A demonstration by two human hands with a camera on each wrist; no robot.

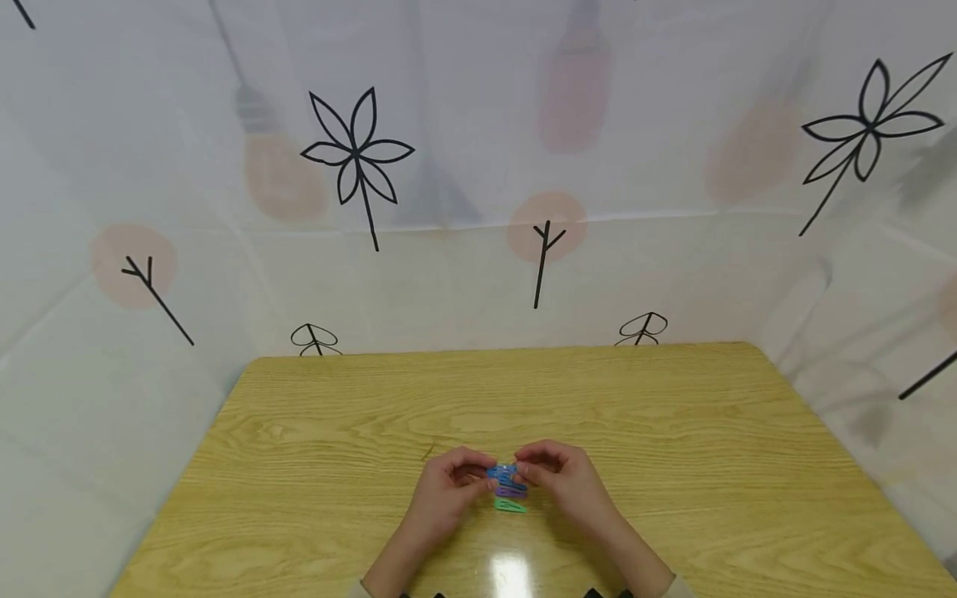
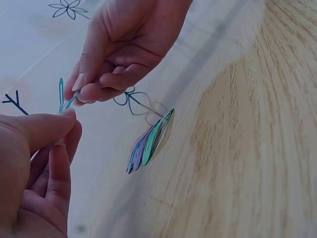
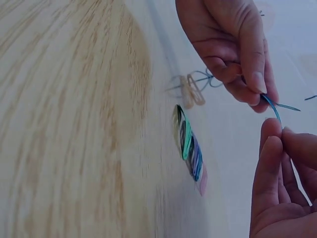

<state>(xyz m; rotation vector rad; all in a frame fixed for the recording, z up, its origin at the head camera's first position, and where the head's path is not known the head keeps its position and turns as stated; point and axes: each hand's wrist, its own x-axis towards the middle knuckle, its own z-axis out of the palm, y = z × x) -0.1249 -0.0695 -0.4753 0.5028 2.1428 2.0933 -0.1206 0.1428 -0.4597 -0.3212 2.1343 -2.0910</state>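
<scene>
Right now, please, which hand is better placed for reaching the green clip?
Left hand, probably: the head view shows its thumb slightly nearer the green clip. It and the right hand pinch a blue clip.

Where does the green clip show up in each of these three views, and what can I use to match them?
Head: the green clip lies below centre, on the table.
Left wrist: the green clip is just below centre, slanting.
Right wrist: the green clip is a little right of and below centre, closer to upright in the picture.
Shared landmark: the purple clip lying alongside it.
</scene>
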